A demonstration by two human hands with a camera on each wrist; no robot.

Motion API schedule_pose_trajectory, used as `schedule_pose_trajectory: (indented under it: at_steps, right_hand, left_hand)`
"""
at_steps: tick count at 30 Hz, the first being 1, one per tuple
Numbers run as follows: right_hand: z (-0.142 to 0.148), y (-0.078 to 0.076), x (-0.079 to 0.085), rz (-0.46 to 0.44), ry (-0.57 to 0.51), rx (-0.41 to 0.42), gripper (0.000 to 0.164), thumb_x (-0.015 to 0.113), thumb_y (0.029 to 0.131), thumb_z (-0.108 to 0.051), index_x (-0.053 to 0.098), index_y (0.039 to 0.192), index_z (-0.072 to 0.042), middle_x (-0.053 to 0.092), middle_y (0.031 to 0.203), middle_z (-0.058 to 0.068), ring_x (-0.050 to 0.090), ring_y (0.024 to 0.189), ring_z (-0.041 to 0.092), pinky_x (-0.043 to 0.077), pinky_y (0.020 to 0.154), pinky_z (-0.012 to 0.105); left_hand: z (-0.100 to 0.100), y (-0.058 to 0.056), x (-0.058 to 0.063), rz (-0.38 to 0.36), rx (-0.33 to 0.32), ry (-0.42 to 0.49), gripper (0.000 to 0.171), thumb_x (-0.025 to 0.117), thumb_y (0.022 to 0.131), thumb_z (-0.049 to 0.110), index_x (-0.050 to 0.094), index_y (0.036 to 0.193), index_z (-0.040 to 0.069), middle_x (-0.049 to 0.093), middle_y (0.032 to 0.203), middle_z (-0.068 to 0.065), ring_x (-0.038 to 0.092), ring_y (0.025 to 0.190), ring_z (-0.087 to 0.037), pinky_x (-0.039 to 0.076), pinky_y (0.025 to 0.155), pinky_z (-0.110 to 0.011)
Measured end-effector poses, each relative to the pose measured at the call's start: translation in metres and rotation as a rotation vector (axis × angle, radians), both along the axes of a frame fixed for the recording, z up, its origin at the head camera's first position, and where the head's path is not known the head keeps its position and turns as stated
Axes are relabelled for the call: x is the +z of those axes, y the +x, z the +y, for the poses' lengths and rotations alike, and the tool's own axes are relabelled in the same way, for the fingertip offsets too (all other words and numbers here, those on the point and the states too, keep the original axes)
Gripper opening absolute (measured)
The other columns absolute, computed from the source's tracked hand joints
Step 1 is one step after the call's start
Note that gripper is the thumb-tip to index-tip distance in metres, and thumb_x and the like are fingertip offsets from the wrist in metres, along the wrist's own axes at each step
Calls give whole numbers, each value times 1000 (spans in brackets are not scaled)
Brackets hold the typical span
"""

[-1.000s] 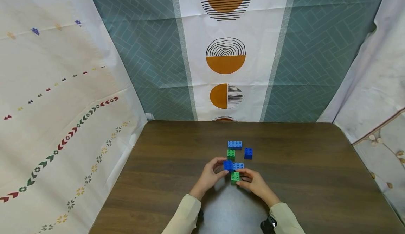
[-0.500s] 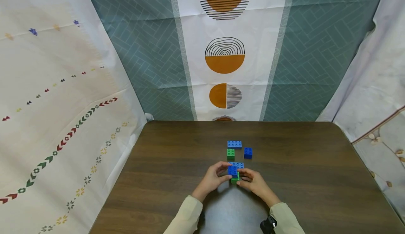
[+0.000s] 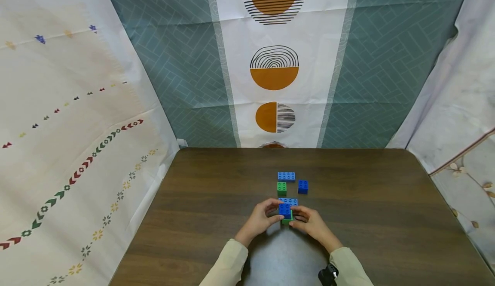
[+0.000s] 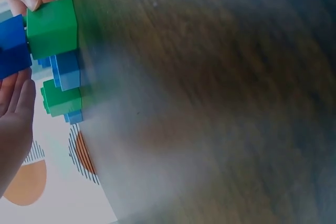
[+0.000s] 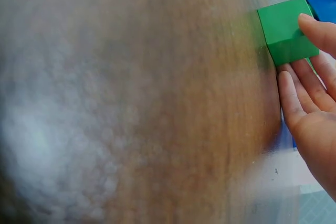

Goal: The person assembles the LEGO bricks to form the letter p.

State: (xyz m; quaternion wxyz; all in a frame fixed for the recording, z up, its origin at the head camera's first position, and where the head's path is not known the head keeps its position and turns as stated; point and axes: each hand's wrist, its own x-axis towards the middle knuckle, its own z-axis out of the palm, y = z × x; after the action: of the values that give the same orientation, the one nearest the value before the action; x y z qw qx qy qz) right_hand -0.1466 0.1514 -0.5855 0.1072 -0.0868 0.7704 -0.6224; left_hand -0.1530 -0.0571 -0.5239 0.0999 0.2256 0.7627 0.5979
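Pinching a small blue block (image 3: 284, 210) between thumb and fingers, a person's left hand (image 3: 259, 218) held it directly over a green block (image 4: 52, 27) on the wooden counter (image 3: 216, 182). The right hand (image 3: 314, 226) gripped the green block from its right side, thumb on the near face. Both hands were partly closed, each only as wide as its block. The blue block lay slightly left of the green one's top, and a sliver of gap seemed to show between them, so it did not look fully seated. Its top appeared nearly square, with no clear long axis. Just beyond lay a light-blue brick (image 3: 292, 201), its long axis running left to right.
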Motion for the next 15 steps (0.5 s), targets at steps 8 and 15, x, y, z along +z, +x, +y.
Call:
schedule_pose_trajectory:
  at_steps: [8, 15]
  right_hand:
    - [1, 2, 2, -5, 19, -4, 49, 74, 86, -12, 55, 127, 6, 58, 125, 23, 56, 115, 38, 48, 97, 44]
    - [0, 2, 0, -8, 43, -13, 49, 74, 86, -14, 56, 127, 4, 59, 124, 21, 57, 115, 36, 49, 97, 42]
  left_hand:
    - [0, -12, -33, 116, 18, -107, 31, 68, 87, 0, 61, 118, 2, 65, 113, -14, 62, 110, -31, 49, 96, -42]
    - [-4, -14, -35, 126, 4, -130, 30, 70, 88, 7, 63, 117, 8, 66, 112, -7, 62, 109, -22, 50, 96, -31]
